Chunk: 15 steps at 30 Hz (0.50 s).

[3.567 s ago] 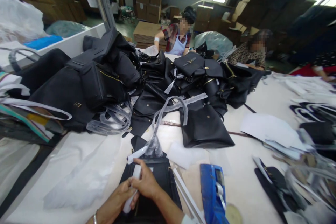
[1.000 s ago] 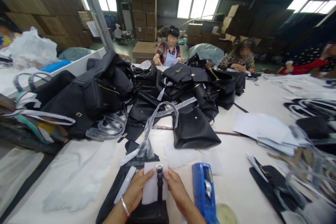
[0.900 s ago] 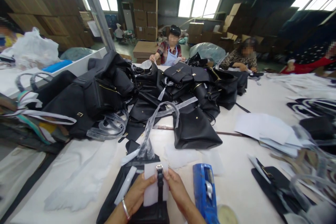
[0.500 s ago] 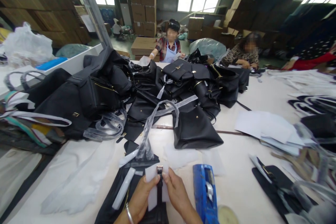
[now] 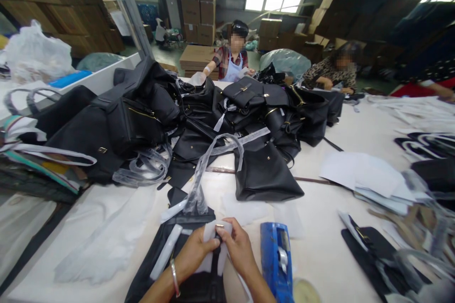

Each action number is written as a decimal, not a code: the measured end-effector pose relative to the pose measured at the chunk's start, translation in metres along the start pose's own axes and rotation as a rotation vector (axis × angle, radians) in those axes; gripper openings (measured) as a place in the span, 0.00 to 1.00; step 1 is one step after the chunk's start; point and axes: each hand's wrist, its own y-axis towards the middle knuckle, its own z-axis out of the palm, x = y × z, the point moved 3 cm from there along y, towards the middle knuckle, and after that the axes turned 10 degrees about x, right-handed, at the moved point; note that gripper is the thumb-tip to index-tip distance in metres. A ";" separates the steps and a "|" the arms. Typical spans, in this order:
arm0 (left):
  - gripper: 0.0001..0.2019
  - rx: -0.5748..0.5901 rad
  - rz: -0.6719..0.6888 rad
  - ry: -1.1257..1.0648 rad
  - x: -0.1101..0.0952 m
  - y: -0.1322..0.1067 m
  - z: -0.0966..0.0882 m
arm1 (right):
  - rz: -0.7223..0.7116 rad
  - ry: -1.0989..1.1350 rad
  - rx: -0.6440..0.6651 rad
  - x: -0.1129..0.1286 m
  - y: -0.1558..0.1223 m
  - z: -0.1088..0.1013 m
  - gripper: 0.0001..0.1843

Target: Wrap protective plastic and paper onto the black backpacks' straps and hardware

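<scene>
A black bag (image 5: 149, 265) lies on the table below my hands, its black strap (image 5: 214, 265) running up to a gold buckle (image 5: 219, 226). White wrapping paper (image 5: 209, 232) sits behind the buckle and strap. My left hand (image 5: 199, 248), with a bracelet at the wrist, pinches the paper's left side. My right hand (image 5: 237, 246) grips the buckle end of the strap with the thumb in front and the fingers behind the paper. A rolled white wrap (image 5: 166, 252) lies on the bag, left of my left hand.
A blue tape dispenser (image 5: 276, 260) stands right of my right hand, beside a tape roll (image 5: 304, 291). Black bags (image 5: 266, 173) are heaped ahead. White sheets (image 5: 362, 173) and a wrapped black piece (image 5: 369, 246) lie right. Two people (image 5: 232, 59) work across the table.
Both thumbs have shifted closer to the buckle, and the paper is now bent around its top. My right hand has closed over the buckle end. The view has shifted slightly.
</scene>
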 end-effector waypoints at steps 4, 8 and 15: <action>0.19 -0.014 0.024 0.022 -0.005 -0.003 0.002 | 0.034 0.002 -0.039 -0.003 -0.002 0.003 0.09; 0.19 -0.057 0.009 -0.046 0.003 -0.005 0.009 | 0.057 0.012 -0.064 -0.006 -0.002 0.003 0.10; 0.21 -0.062 0.025 -0.094 0.005 -0.006 0.013 | 0.062 0.101 -0.112 -0.011 -0.007 0.003 0.10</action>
